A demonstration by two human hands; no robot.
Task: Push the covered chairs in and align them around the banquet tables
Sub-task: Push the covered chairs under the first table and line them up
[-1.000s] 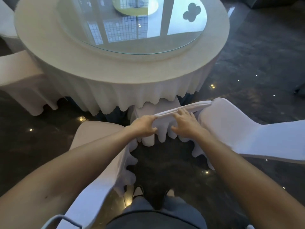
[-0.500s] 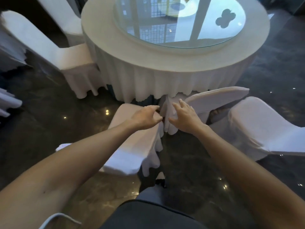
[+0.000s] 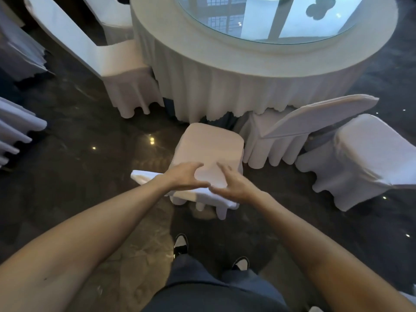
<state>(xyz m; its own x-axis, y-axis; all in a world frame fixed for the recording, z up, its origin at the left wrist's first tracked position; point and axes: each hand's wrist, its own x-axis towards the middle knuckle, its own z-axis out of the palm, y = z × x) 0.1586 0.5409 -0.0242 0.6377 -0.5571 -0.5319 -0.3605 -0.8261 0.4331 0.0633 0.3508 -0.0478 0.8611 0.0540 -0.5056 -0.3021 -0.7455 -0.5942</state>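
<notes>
1. Below the camera, directly ahead of the person's feet, the near covered chair (image 3: pixel 208 152) stands with its seat toward the round banquet table (image 3: pixel 258 70); the seat's front edge is close to the hem of the tablecloth but not under it.
2. Left hand (image 3: pixel 185 175) and right hand (image 3: pixel 234 184) are both curled over the top edge of this chair's backrest, fingers on the seat side, thumbs toward the person, clamped on the white cover. The hands sit close together, nearly touching.
3. Right of it, a second covered chair (image 3: pixel 292 131) has its seat tucked under the cloth, backrest tilted to the right.
4. Further right, a third covered chair (image 3: pixel 362 158) is set apart from the table; its backrest runs out of frame.
5. On the left side of the table, a fourth covered chair (image 3: pixel 117 64) sits with its seat touching the tablecloth.
6. No containers in view. The table carries a glass turntable (image 3: pixel 270 21) showing window reflections; its far part is cut off by the frame.
7. At the left edge, white covered shapes (image 3: pixel 15 129) appear stacked, possibly more chairs; too cropped to confirm.
8. Chair legs are all hidden by skirts. The floor (image 3: pixel 78 165) is dark and glossy with spot reflections.
</notes>
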